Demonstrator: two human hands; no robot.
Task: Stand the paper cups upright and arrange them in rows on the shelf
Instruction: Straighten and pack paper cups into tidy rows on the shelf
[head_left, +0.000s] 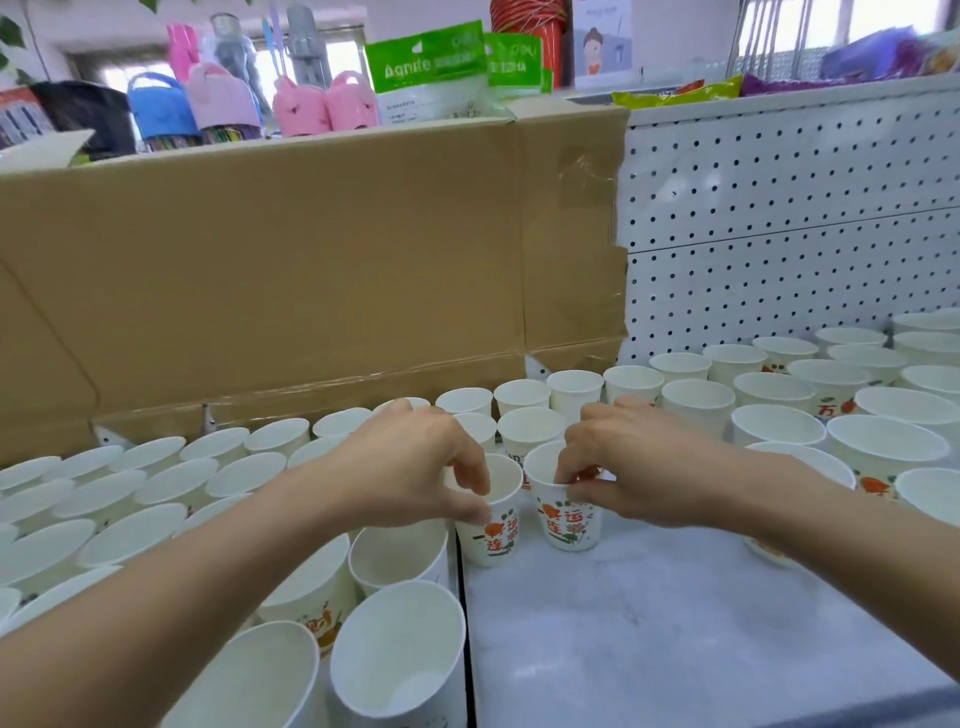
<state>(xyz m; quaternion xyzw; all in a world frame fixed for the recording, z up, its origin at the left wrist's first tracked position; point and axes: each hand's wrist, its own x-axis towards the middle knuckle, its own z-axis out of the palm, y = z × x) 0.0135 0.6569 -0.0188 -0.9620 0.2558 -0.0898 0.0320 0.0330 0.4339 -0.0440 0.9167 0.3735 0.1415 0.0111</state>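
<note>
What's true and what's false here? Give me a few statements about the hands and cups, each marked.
1. Each hand pinches a cup's rim: the left hand holds the left cup, the right hand the right cup. True.
2. Both held cups lie on their sides. False: they are upright, mouths up.
3. A sheet of cardboard stands behind the cups on the left. True.
4. The wall at the back right is plain wood. False: it is white pegboard.
</note>
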